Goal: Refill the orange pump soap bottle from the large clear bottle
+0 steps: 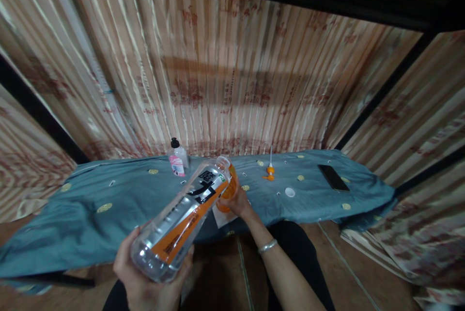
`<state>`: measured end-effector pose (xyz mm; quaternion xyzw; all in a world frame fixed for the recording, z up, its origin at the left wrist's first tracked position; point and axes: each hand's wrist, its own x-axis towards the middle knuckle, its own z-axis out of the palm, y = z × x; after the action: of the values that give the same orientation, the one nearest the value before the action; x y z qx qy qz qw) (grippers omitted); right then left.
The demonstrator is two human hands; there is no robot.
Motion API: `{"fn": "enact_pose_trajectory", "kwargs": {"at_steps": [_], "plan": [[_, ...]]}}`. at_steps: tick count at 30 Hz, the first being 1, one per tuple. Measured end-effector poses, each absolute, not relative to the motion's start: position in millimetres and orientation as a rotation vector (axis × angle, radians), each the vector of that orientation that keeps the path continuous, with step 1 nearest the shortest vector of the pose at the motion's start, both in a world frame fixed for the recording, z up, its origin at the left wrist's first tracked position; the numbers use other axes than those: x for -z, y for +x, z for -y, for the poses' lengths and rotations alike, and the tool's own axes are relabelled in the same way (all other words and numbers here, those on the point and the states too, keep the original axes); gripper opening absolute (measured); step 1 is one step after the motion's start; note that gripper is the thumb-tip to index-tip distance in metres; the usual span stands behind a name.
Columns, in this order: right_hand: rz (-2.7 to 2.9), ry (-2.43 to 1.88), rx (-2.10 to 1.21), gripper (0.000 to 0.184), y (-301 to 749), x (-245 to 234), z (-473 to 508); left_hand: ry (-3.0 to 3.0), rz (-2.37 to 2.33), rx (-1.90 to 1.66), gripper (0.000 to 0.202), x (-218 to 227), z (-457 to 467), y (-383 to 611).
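Observation:
My left hand (pixel 143 279) grips a large clear plastic bottle (pixel 185 216) with a silver and orange label near its base. That bottle is tilted, its uncapped mouth up and to the right, close to an orange bottle (pixel 231 182). Fingers of my right hand (pixel 237 200) are wrapped round the orange bottle. The clear bottle partly covers the orange one, so I cannot tell whether the mouths touch or whether liquid flows. Under the orange bottle lies a piece of white paper (pixel 221 218). An orange pump head (pixel 270 170) stands on the cloth, its tube pointing up.
A blue-green patterned cloth (pixel 131 194) covers the low surface. A black-capped bottle with a pink label (pixel 178 162) stands left of centre. To the right lie a white round cap (pixel 289 192) and a black phone (pixel 333 178). Striped curtains (pixel 225 69) and dark frame bars surround it.

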<state>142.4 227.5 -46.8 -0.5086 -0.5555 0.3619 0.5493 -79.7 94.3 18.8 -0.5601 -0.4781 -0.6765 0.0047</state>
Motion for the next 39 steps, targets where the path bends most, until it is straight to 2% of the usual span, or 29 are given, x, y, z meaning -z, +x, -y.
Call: {"fn": "enact_pose_trajectory", "kwargs": {"at_steps": [15,25,35,39], "plan": [[1.314,-1.159,-0.812,0.085,141.6,49.8,-228.3,-1.773,1.472,2.148,0.102,-20.5,-95.6,-81.4],[1.317,-1.154,-0.827,0.089,140.9,53.5,-228.8,-1.930,1.460,1.947,0.112,-12.3,-93.7,-94.2],[1.293,-1.164,-0.837,0.084,140.6,55.4,-229.7,-1.862,1.543,2.046,0.110,-8.0,-92.5,-92.5],[1.295,-1.169,-0.834,0.083,140.5,59.3,-231.1,-1.708,1.546,2.134,0.099,-16.8,-91.3,-80.4]]}}
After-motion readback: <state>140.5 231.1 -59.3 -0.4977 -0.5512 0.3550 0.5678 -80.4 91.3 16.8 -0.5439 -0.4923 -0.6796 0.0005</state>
